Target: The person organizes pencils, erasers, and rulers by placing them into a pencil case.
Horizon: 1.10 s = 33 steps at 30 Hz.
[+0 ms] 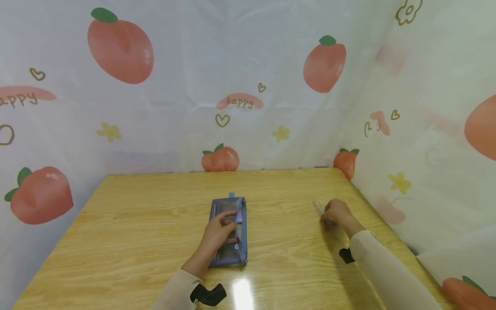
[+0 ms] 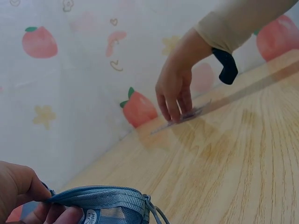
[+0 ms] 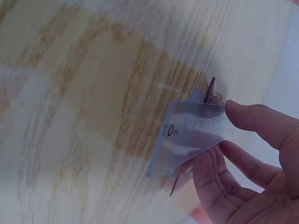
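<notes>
A blue pencil case [image 1: 227, 257] with a see-through mesh front lies on the table. My left hand [image 1: 218, 231] pinches the edge of its zipped side; in the left wrist view the thumb and fingers [image 2: 32, 186] grip the blue fabric by the zip. Further right, my right hand [image 1: 337, 212] holds a clear ruler [image 1: 317, 208] close to the tabletop. Seen from the right wrist, the ruler [image 3: 187, 128] shows a zero and centimetre numbers, with the thumb [image 3: 247, 114] on one edge and fingers on the other. Other thin pieces with dark reddish edges [image 3: 211, 91] are partly hidden behind it.
The wooden table [image 1: 155, 215] meets a white backdrop [image 1: 174, 120] printed with peaches at the back and along the right. A small pinkish item [image 1: 239, 216] shows inside the pencil case. A zip pull cord [image 2: 156, 210] hangs at the case's end.
</notes>
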Available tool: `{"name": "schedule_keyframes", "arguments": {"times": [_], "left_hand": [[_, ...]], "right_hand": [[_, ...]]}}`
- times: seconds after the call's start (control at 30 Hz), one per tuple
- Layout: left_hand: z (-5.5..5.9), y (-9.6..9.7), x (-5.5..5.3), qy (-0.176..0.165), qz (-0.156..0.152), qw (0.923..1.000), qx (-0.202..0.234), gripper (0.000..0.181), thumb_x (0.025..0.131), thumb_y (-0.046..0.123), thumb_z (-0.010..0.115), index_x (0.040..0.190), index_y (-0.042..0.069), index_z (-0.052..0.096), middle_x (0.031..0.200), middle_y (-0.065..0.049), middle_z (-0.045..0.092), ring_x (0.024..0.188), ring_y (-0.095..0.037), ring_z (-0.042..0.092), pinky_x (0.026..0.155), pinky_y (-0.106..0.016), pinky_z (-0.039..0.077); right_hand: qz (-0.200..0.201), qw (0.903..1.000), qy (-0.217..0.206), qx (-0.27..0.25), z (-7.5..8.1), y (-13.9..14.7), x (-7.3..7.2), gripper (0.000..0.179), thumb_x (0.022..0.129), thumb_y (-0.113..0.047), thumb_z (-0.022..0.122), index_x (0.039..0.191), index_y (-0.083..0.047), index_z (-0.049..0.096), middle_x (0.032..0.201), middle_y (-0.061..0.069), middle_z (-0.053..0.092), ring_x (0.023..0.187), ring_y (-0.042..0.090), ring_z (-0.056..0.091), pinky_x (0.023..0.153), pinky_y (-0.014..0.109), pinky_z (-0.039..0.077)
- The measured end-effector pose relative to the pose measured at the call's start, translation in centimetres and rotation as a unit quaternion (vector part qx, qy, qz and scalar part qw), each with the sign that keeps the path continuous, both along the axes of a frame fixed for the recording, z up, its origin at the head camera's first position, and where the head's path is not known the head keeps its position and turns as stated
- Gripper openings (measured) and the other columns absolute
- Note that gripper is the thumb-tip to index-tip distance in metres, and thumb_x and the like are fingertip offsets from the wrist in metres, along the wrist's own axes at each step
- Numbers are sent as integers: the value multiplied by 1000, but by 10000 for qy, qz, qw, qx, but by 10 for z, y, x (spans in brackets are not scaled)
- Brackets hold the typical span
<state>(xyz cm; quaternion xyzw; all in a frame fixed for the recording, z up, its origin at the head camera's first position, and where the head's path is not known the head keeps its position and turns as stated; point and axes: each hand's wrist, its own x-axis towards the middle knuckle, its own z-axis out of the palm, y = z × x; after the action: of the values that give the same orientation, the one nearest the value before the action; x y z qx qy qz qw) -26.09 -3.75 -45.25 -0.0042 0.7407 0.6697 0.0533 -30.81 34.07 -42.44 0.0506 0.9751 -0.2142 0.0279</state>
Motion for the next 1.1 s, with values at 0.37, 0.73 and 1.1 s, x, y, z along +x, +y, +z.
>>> {"name": "schedule_keyframes", "arguments": {"times": [0.37, 0.73, 1.1], "left_hand": [[-1, 1, -1, -28, -18, 10000, 36, 49, 82, -1, 58, 131, 0, 59, 95, -11, 60, 74, -15, 60, 59, -34, 62], [-1, 0, 0, -17, -88, 10000, 44, 49, 84, 1, 57, 133, 1, 58, 103, -15, 61, 79, -17, 62, 60, -35, 62], [-5, 0, -1, -64, -165, 9998, 39, 49, 87, 2, 58, 136, 1, 56, 113, -21, 60, 88, -23, 63, 60, -36, 62]], "right_hand": [[-143, 9994, 141, -267, -1, -1, 1, 32, 73, -7, 75, 95, 11, 62, 89, 21, 64, 66, 23, 58, 55, 30, 51], [-220, 9948, 269, -956, -6, -8, 4, 35, 86, -9, 58, 112, 13, 56, 63, 5, 57, 50, 13, 48, 48, 27, 46], [-512, 9799, -22, -1926, -11, -20, 8, 32, 91, -12, 55, 114, 11, 55, 76, 12, 65, 61, 15, 59, 53, 29, 53]]}}
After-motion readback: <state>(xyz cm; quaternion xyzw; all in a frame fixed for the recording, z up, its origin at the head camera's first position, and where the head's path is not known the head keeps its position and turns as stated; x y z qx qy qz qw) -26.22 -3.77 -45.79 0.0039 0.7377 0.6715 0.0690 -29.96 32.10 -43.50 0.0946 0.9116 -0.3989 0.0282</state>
